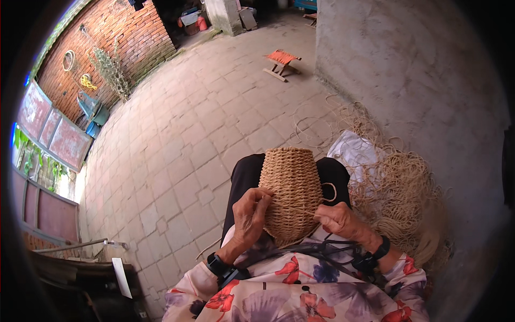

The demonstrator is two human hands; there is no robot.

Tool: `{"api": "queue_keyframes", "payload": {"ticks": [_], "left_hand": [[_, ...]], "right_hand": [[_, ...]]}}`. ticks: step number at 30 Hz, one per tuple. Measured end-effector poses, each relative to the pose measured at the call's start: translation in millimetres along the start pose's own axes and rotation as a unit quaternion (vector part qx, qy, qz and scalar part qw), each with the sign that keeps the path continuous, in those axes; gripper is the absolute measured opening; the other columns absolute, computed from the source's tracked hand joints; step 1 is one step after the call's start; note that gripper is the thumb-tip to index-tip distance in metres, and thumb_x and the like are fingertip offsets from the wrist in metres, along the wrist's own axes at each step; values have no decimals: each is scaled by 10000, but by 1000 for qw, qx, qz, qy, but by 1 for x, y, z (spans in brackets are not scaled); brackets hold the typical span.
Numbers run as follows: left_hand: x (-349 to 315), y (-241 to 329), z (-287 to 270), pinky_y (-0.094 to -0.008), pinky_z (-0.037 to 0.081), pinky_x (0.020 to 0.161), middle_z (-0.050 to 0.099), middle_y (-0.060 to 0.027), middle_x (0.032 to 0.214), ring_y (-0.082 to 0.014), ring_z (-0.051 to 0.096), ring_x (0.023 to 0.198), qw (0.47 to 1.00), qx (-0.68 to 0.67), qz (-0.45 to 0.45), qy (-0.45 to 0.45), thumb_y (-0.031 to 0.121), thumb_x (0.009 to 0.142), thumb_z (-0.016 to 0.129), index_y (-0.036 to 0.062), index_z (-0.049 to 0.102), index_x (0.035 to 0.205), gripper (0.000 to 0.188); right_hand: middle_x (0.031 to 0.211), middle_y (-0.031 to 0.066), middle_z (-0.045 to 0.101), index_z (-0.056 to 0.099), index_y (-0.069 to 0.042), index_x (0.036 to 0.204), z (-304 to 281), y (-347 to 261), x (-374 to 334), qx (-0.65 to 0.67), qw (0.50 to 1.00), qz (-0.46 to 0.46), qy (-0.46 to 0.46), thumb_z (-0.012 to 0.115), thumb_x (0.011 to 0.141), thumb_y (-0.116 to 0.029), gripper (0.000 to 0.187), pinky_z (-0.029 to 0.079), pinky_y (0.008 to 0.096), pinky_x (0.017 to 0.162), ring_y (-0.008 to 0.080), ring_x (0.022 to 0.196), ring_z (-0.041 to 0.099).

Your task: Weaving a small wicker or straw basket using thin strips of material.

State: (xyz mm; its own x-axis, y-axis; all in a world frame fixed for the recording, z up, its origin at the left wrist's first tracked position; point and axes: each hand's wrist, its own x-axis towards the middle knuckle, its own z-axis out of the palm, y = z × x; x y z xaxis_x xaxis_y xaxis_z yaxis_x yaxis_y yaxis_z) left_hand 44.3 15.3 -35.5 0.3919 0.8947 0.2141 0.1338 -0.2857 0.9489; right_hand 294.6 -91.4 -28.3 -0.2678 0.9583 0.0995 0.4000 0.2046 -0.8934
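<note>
A woven tan basket (pixel 291 185) rests on my lap between my knees, its narrower end pointing away from me. My left hand (pixel 252 213) is closed, with its fingertips pressed against the left side of the weave. At the right side, my right hand (pixel 339 220) pinches a thin strand of cord running to the basket wall. A loop of cord (pixel 333 191) curves out just above that hand. Whether the left fingertips also hold a strand is too small to make out.
A big tangled heap of tan cord (pixel 405 188) lies on the right by the grey wall (pixel 407 70), partly over a white cloth (pixel 354 153). A folding stool (pixel 281 63) with an orange seat stands ahead on the paved floor (pixel 177 139). Buckets (pixel 99 117) stand beside the brick wall.
</note>
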Motion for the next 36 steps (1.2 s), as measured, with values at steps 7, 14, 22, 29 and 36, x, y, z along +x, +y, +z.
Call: {"api": "queue_keyframes", "payload": {"ticks": [7, 14, 22, 29, 36], "left_hand": [[3, 13, -13, -299, 499, 730, 643, -89, 940, -137, 595, 825, 997, 63, 13, -53, 139, 979, 607, -10, 595, 947, 152], [-3, 20, -25, -388, 503, 654, 574, -138, 817, -298, 610, 722, 963, 208, 104, -133, 217, 945, 653, 20, 635, 914, 200], [-5, 11, -12, -236, 427, 489, 555, -23, 930, -74, 522, 650, 968, -208, -106, -93, 151, 980, 600, 8, 589, 751, 270], [4, 19, -8, -200, 382, 443, 569, -24, 922, -58, 504, 566, 957, -240, -106, -122, 209, 995, 603, 18, 587, 752, 310], [20, 26, -18, -203, 383, 435, 572, -1, 770, -48, 480, 532, 925, -237, -168, -245, 286, 1030, 552, 13, 628, 929, 302]], "right_hand": [[715, 100, 597, 645, 12, 928, -3, -9, -6, 0, 1000, 17, 20, 611, 927, -119, 136, 484, 318, 618, 202, 649, 612], [985, 105, 666, 609, 15, 783, -2, -40, 13, 258, 955, -2, 143, 591, 918, -142, 208, 489, 352, 900, 237, 929, 648], [684, 72, 510, 417, -96, 735, 21, -17, 54, 597, 788, -14, 150, 504, 1015, -342, 383, 466, 350, 656, 189, 619, 507], [668, 64, 505, 415, -102, 730, 19, -26, 56, 561, 809, 31, 172, 520, 1009, -354, 390, 401, 311, 583, 147, 575, 445], [654, 62, 504, 409, -108, 728, 18, -27, 54, 552, 812, 45, 185, 533, 1001, -370, 397, 381, 290, 546, 133, 547, 419]]}}
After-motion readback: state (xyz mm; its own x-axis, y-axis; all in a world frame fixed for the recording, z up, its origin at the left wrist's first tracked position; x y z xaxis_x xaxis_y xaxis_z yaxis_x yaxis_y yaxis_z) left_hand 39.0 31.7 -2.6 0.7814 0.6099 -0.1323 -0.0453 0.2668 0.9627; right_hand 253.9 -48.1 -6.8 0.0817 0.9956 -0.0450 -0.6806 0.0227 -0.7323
